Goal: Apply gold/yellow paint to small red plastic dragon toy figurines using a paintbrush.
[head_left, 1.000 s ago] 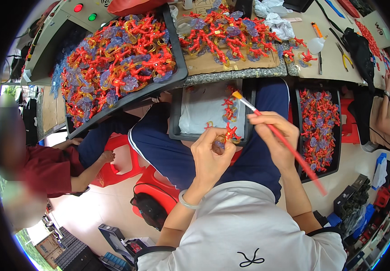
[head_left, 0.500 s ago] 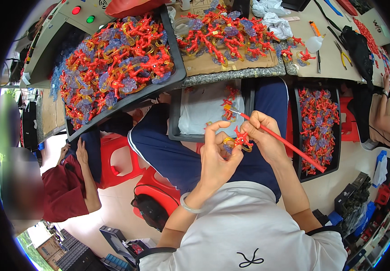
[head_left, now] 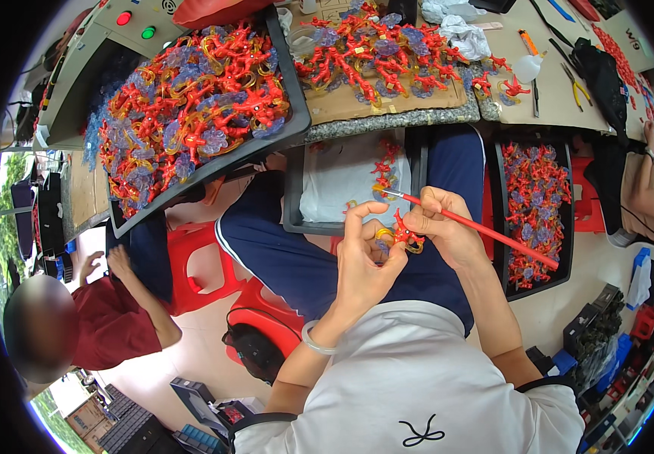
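Observation:
A small red figurine (head_left: 402, 230) with yellow and purple translucent parts is held above my lap. My left hand (head_left: 365, 266) pinches it from the left between thumb and fingers. My right hand (head_left: 450, 231) is closed around a red-handled paintbrush (head_left: 499, 239), and its thumb tip is against or very near the figurine's right side. The bristles point up and left, away from the figurine. Beyond my hands, a dark tray (head_left: 292, 219) lined with white sheeting carries several similar figurines (head_left: 384, 168) along its right side.
A large black tray (head_left: 302, 113) heaped with figurines stands at the left. More lie on cardboard (head_left: 418, 110) on the workbench. Another full black tray (head_left: 562, 265) is at my right. Pliers (head_left: 575, 86) rest on the bench. A person in a maroon shirt (head_left: 119, 321) sits left, near red stools (head_left: 206, 276).
The paintbrush has shifted slightly right and tilted in my right hand. My left hand and the figurine stay nearly in place. The person at left has moved their head and hands.

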`<action>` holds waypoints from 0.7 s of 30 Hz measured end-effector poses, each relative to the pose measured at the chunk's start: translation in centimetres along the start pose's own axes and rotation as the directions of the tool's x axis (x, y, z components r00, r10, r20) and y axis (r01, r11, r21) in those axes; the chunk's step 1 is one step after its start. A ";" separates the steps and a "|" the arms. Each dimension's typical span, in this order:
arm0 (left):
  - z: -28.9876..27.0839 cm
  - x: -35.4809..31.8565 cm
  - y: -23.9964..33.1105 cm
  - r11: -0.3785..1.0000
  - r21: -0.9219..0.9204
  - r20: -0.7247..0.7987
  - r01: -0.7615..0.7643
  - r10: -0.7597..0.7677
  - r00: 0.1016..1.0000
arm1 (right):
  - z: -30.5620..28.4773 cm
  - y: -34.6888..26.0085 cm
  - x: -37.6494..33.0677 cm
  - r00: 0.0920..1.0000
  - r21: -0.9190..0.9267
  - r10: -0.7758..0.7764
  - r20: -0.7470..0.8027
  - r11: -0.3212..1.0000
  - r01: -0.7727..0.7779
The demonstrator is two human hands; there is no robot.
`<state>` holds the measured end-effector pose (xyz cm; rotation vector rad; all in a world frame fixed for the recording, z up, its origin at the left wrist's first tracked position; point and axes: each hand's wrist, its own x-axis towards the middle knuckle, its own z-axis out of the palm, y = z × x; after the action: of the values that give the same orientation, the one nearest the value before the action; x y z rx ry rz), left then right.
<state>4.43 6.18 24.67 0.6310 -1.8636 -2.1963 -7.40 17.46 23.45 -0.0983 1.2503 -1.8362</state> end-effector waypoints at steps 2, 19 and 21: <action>0.0 0.0 -0.1 1.000 0.013 0.007 -0.004 0.004 1.000 | -0.1 0.1 0.0 1.000 0.007 0.011 -0.004 1.000 -0.011; -1.0 0.8 -0.2 0.765 -0.543 0.311 0.346 -0.199 0.929 | -0.3 -0.6 0.4 0.994 -0.008 -0.107 0.032 0.994 0.107; -1.5 1.1 -0.7 0.684 -0.597 0.422 0.419 -0.176 0.889 | -0.8 -0.6 0.5 0.963 -0.002 -0.246 0.112 0.969 0.248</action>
<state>4.18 4.49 23.63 0.4479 -0.9195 -3.1056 -8.46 17.70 23.30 -0.3758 1.2181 -2.0036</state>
